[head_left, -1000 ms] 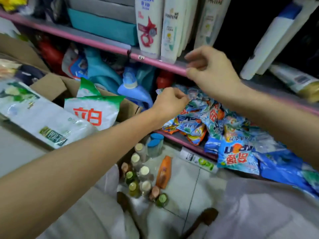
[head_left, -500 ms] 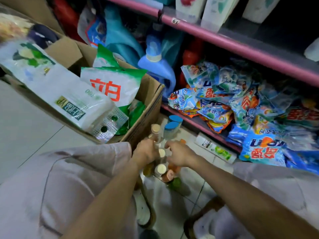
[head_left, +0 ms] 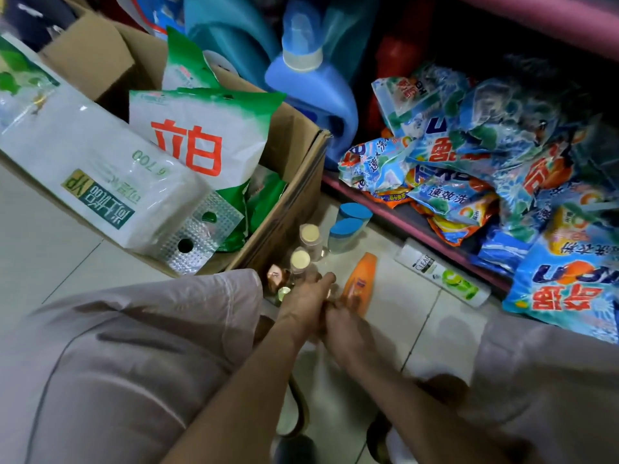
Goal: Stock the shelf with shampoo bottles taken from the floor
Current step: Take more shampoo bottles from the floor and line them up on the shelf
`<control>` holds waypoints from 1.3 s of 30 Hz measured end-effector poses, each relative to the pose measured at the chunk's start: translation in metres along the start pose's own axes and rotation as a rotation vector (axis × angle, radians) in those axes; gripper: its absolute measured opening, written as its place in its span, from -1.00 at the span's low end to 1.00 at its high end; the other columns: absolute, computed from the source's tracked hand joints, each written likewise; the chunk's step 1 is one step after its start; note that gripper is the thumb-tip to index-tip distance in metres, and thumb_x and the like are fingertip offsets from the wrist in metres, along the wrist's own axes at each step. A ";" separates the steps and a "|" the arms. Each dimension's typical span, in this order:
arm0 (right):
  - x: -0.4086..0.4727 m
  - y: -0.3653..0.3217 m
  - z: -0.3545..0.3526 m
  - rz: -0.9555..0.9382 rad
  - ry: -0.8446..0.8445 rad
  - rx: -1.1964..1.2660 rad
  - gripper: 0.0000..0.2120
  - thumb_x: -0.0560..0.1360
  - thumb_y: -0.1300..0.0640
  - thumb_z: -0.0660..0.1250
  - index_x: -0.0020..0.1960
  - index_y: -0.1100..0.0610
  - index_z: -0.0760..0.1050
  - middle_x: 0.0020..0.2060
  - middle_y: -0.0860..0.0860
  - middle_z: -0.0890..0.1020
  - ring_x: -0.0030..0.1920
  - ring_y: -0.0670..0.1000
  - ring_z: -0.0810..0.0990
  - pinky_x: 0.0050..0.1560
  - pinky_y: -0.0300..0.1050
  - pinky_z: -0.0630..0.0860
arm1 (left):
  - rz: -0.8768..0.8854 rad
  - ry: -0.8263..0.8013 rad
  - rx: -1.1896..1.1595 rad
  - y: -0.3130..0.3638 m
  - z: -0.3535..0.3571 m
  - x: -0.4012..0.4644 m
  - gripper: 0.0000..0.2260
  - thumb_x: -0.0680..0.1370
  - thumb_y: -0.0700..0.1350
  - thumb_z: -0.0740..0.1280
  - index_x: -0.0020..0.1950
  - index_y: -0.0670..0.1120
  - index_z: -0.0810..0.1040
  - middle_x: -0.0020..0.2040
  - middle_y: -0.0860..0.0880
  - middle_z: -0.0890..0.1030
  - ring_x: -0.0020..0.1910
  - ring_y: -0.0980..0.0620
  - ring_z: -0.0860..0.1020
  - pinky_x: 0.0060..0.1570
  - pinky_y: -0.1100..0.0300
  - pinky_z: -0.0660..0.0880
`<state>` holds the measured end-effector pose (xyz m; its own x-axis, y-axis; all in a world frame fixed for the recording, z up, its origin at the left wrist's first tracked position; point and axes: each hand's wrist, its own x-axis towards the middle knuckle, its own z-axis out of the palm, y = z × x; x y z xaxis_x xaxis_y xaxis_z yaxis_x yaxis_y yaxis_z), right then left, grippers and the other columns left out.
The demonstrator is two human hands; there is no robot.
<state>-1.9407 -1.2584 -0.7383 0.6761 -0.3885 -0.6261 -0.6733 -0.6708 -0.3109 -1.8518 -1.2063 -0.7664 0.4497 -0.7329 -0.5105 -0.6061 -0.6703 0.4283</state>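
Nearest: both forearms reaching down between pale-trousered knees to the tiled floor (head_left: 418, 316). Left hand (head_left: 306, 304) and right hand (head_left: 348, 333) pressed together over the bottle cluster, blurred. Left fingers curled down among the caps; right fingers tucked under the left. Cannot tell whether either has closed on a bottle yet or which one.

Just past the hands: small clear bottles w/ cream round caps (head_left: 301, 259), standing upright, packed tight, touching the cardboard box wall (head_left: 294, 195). One brown-capped bottle (head_left: 276, 276) at the left edge of the group. Orange plastic shampoo bottle (head_left: 360, 283) lying flat, right beside the right hand, maybe touched by it. Two clear jars w/ blue lids (head_left: 350, 221) upright behind. White and green tube-shaped shampoo bottle (head_left: 442, 276) lying flat against the pink shelf base (head_left: 385, 212).

Handling, prob.: small bottles light, stiff plastic, smooth and likely slick; easy to topple neighbours since packed close. Best taken round the body below the cap, several per hand, not by the cap alone. Orange one wider, flat-sided: grip across the waist. Long white one: grip mid-length so it stays level.

Further: bottom shelf heaped w/ blue crinkly detergent sachets (head_left: 469, 169), blue jug of liquid detergent (head_left: 315, 85) behind. Box to the left holding white and green powder bags (head_left: 201, 142).
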 end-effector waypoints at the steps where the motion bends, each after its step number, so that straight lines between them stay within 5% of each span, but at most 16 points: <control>1: 0.000 0.004 -0.003 -0.001 0.012 0.018 -0.66 0.53 0.16 0.27 0.30 0.09 0.40 0.25 0.07 0.50 0.21 0.11 0.52 0.08 -0.01 0.51 | 0.003 0.005 -0.007 0.000 -0.001 0.003 -0.51 0.45 -0.15 0.39 0.32 0.06 0.29 0.36 -0.08 0.29 0.30 -0.12 0.37 0.24 0.01 0.40; 7: -0.012 0.023 -0.035 0.056 0.176 0.126 -0.66 0.49 0.04 0.32 0.24 0.07 0.46 0.15 0.10 0.54 0.14 0.16 0.55 0.03 -0.07 0.48 | 0.001 0.051 -0.026 0.003 -0.005 0.001 -0.59 0.44 -0.12 0.39 0.22 0.04 0.34 0.25 -0.06 0.38 0.15 -0.12 0.47 0.04 0.09 0.42; 11: -0.031 0.040 -0.071 0.123 0.280 0.277 -0.68 0.37 -0.08 0.39 0.03 0.08 0.57 -0.05 0.09 0.64 -0.01 0.14 0.60 -0.14 -0.18 0.43 | -0.034 0.136 -0.205 0.015 -0.023 -0.010 -0.70 0.51 -0.04 0.30 0.23 0.09 0.38 0.18 -0.05 0.47 0.06 -0.07 0.49 -0.06 0.09 0.43; 16: -0.071 0.057 -0.125 0.139 0.460 0.448 -0.72 0.28 -0.04 0.47 -0.19 0.18 0.62 -0.35 0.05 0.60 -0.26 0.05 0.56 -0.35 -0.12 0.36 | 0.108 0.181 -0.171 0.049 -0.078 -0.031 -0.56 0.45 -0.15 0.37 0.29 0.07 0.37 0.17 -0.07 0.47 0.11 -0.09 0.47 0.00 0.15 0.38; 21: -0.131 0.058 -0.189 0.005 0.697 0.518 -0.81 0.27 -0.06 0.49 -0.23 0.03 0.61 -0.38 -0.09 0.62 -0.35 -0.09 0.54 -0.47 -0.32 0.35 | 0.330 0.381 -0.255 0.104 -0.147 -0.059 -0.63 0.45 -0.15 0.39 0.24 -0.06 0.42 0.09 -0.09 0.58 0.04 -0.10 0.54 -0.06 0.19 0.36; 25: -0.200 0.059 -0.260 -0.069 0.955 0.470 -0.81 0.26 -0.12 0.49 -0.30 -0.03 0.57 -0.44 -0.09 0.60 -0.43 -0.09 0.52 -0.39 -0.23 0.44 | 0.483 0.504 -0.412 0.148 -0.207 -0.080 -0.67 0.47 -0.12 0.42 0.20 -0.01 0.46 0.06 0.02 0.59 0.06 0.02 0.54 0.06 0.17 0.44; 28: -0.251 0.064 -0.318 -0.097 1.129 0.429 -0.70 0.24 -0.17 0.49 -0.29 0.06 0.58 -0.35 0.12 0.65 -0.37 -0.01 0.57 -0.29 -0.02 0.56 | 0.655 0.523 -0.753 0.180 -0.241 -0.098 -0.74 0.48 -0.22 0.41 0.14 -0.04 0.50 0.01 0.03 0.61 -0.01 0.16 0.56 0.02 0.26 0.48; 30: -0.282 0.068 -0.354 -0.102 1.206 0.378 -0.63 0.23 -0.22 0.47 -0.26 0.09 0.58 -0.32 0.15 0.65 -0.41 -0.09 0.57 -0.36 -0.10 0.57 | 0.750 0.503 -0.991 0.197 -0.255 -0.106 -0.76 0.50 -0.26 0.38 0.12 -0.05 0.50 -0.01 0.04 0.61 -0.07 0.20 0.56 0.01 0.32 0.47; 34: -0.317 0.075 -0.411 -0.068 1.326 0.241 -0.67 0.26 -0.23 0.47 -0.20 0.01 0.60 -0.31 0.03 0.66 -0.38 -0.06 0.62 -0.24 -0.01 0.63 | 0.756 0.450 -1.336 0.218 -0.265 -0.105 -0.79 0.54 -0.26 0.32 0.16 -0.09 0.51 0.02 -0.02 0.61 0.00 0.09 0.56 0.12 0.09 0.50; 39: -0.299 0.089 -0.441 0.160 1.381 0.027 -0.57 0.32 -0.20 0.41 -0.08 0.15 0.62 -0.22 0.15 0.66 -0.13 0.12 0.64 -0.07 0.08 0.59 | 0.736 0.402 -1.476 0.220 -0.266 -0.102 -0.79 0.56 -0.24 0.29 0.20 -0.12 0.52 0.02 0.00 0.61 -0.01 0.10 0.57 0.04 0.14 0.52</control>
<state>-2.0708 -1.4802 -0.2632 0.3269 -0.7723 0.5446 -0.7654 -0.5544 -0.3268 -1.8561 -1.3103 -0.4220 0.6385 -0.7414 0.2063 0.2309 0.4403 0.8677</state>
